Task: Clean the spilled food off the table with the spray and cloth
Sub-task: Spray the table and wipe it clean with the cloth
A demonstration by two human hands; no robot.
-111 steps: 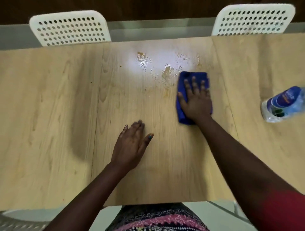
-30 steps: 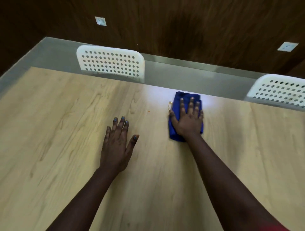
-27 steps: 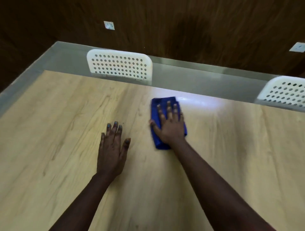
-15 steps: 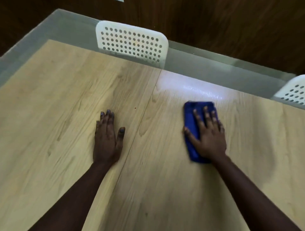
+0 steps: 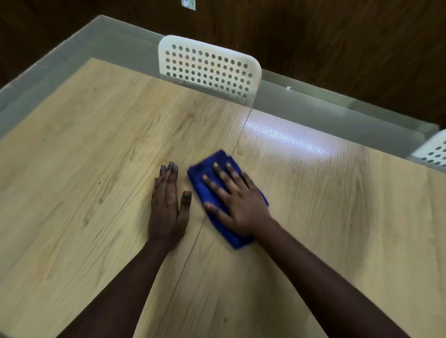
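Pressing the folded blue cloth (image 5: 209, 193) flat on the table (image 5: 337, 229) under our right hand (image 5: 237, 202), fingers spread; left hand (image 5: 167, 205) rests flat, fingers straight, just beside; risk, we judge: cloth bunching or smearing residue, missing the wet streaks nearer the chair (image 5: 210, 70).

— Do we find any writing to read here?

— We find none. The wooden table (image 5: 96, 149) carries only its grain and a bright glare, with no print on it.

— And the blue cloth (image 5: 205, 190)?

— We see plain fabric, no tag or label showing. The white chair (image 5: 207, 67) has rows of round holes and no lettering.

— What about the small pale plate on the dark wall (image 5: 188, 3)?

— It sits cut off at the top edge, too small for us to read.
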